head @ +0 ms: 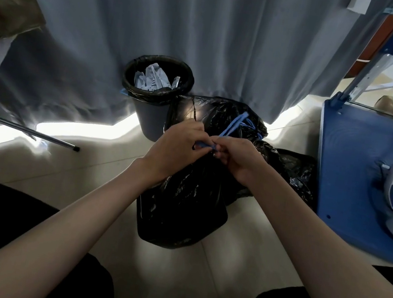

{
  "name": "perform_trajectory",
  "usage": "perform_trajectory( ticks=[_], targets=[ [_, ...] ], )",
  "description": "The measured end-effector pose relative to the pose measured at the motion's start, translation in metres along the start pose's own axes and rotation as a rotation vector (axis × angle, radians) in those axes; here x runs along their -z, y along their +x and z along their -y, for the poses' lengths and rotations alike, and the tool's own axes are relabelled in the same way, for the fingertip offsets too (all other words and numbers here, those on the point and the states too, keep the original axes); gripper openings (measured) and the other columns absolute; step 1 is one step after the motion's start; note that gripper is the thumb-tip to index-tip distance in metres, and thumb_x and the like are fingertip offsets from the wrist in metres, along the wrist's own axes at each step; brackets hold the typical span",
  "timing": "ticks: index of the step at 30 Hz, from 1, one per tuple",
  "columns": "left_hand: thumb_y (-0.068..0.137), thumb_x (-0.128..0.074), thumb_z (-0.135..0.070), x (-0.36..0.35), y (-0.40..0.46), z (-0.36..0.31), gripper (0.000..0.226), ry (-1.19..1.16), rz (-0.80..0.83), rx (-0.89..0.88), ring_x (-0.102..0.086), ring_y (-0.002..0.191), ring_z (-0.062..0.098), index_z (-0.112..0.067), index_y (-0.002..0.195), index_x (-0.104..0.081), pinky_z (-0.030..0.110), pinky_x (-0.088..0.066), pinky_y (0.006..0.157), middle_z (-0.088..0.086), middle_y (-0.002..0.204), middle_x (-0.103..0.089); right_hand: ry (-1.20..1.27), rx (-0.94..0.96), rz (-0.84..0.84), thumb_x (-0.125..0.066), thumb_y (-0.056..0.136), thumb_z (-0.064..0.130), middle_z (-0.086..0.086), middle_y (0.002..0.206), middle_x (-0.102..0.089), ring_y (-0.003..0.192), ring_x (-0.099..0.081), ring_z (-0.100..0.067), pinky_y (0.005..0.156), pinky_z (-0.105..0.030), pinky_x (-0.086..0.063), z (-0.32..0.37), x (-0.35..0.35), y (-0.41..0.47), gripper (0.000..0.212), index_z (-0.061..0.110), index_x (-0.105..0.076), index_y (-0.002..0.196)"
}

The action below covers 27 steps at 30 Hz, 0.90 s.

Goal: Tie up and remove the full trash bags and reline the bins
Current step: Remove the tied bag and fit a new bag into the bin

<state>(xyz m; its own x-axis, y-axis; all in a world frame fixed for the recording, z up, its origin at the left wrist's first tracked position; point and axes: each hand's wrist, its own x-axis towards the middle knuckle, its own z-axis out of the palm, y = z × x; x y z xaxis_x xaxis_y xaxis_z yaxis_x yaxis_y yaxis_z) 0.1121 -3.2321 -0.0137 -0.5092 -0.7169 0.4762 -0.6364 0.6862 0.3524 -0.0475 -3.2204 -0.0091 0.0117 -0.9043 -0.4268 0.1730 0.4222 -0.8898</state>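
Grey curtain (208, 24) at twelve o'clock; my left hand (178, 146) and right hand (239, 158) pinch the blue plastic drawstring (231, 126) of the crinkled black trash bag (181, 210).

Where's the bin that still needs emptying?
Head view, upper centre-left: the round dark bin with a black liner stands on the floor against the grey curtain, just behind and left of the black plastic trash bag being tied.

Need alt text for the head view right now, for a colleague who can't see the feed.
Both hands, left hand and right hand, pinch the blue drawstring of a crumpled black plastic trash bag lying on the pale tiled floor. Behind it, a round grey bin with a black liner holds crumpled white paper, in front of a grey curtain.
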Motion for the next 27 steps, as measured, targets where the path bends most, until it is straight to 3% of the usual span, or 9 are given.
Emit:
perform_trajectory(
  ticks=[6, 10, 14, 19, 23, 25, 27],
  targets=[
    [0.078, -0.076, -0.02, 0.002, 0.004, 0.0, 0.001, -0.222, 0.049, 0.184, -0.051, 0.065, 0.006, -0.021, 0.08, -0.076, 0.018, -0.037, 0.064, -0.001, 0.075, -0.062, 0.025, 0.045, -0.032, -0.055, 0.095, 0.005, -0.002, 0.062, -0.052, 0.042, -0.049, -0.008, 0.042, -0.018, -0.035, 0.003, 0.002, 0.001, 0.008, 0.008, -0.062, 0.099],
    [0.076, -0.079, -0.024, 0.003, 0.004, -0.002, 0.006, -0.163, 0.011, 0.132, -0.052, 0.064, 0.006, -0.021, 0.081, -0.077, 0.02, -0.039, 0.061, -0.004, 0.072, -0.062, 0.009, -0.001, -0.056, -0.055, 0.094, 0.004, -0.002, 0.06, -0.05, 0.039, -0.048, -0.008, 0.042, -0.018, -0.034, 0.003, 0.001, -0.001, 0.01, 0.007, -0.059, 0.085],
    [0.075, -0.08, -0.026, 0.002, 0.002, -0.001, 0.021, -0.081, -0.008, 0.037, -0.05, 0.069, 0.011, -0.02, 0.095, -0.078, 0.023, -0.038, 0.063, -0.005, 0.072, -0.061, 0.003, -0.054, -0.052, -0.051, 0.094, 0.002, -0.002, 0.056, -0.05, 0.038, -0.046, -0.009, 0.041, -0.018, -0.03, 0.004, 0.003, -0.001, 0.017, 0.008, -0.055, 0.078],
    [0.079, -0.076, -0.026, 0.001, 0.003, 0.001, 0.011, -0.058, 0.016, -0.022, -0.043, 0.067, 0.008, -0.019, 0.088, -0.078, 0.018, -0.031, 0.065, -0.011, 0.068, -0.049, 0.016, -0.072, -0.022, -0.055, 0.092, 0.002, 0.001, 0.051, -0.052, 0.038, -0.048, -0.007, 0.039, -0.016, -0.031, 0.001, 0.004, 0.002, 0.016, 0.009, -0.058, 0.077],
    [0.08, -0.076, -0.024, 0.003, 0.005, 0.001, 0.005, -0.183, 0.082, 0.145, -0.048, 0.063, 0.003, -0.019, 0.08, -0.078, 0.016, -0.032, 0.063, -0.004, 0.068, -0.061, 0.021, 0.008, 0.018, -0.053, 0.095, 0.005, -0.001, 0.058, -0.05, 0.038, -0.047, -0.005, 0.04, -0.016, -0.03, 0.003, 0.004, 0.002, 0.02, 0.012, -0.053, 0.076],
    [0.083, -0.074, -0.024, 0.006, 0.005, 0.0, 0.007, -0.278, 0.174, 0.31, -0.049, 0.062, -0.001, -0.02, 0.079, -0.077, 0.013, -0.033, 0.062, -0.006, 0.068, -0.065, 0.043, 0.076, 0.015, -0.059, 0.093, 0.005, -0.004, 0.065, -0.05, 0.04, -0.049, -0.007, 0.04, -0.018, -0.033, 0.003, 0.002, 0.002, 0.011, 0.01, -0.051, 0.089],
    [0.086, -0.07, -0.02, 0.01, 0.005, 0.001, 0.009, -0.512, 0.252, 0.513, -0.053, 0.06, -0.005, -0.015, 0.081, -0.076, 0.009, -0.038, 0.061, -0.006, 0.069, -0.067, 0.057, 0.12, -0.016, -0.066, 0.089, 0.006, -0.006, 0.07, -0.054, 0.046, -0.055, -0.011, 0.046, -0.022, -0.038, 0.002, 0.002, 0.0, 0.025, 0.012, -0.048, 0.106]
  ],
)
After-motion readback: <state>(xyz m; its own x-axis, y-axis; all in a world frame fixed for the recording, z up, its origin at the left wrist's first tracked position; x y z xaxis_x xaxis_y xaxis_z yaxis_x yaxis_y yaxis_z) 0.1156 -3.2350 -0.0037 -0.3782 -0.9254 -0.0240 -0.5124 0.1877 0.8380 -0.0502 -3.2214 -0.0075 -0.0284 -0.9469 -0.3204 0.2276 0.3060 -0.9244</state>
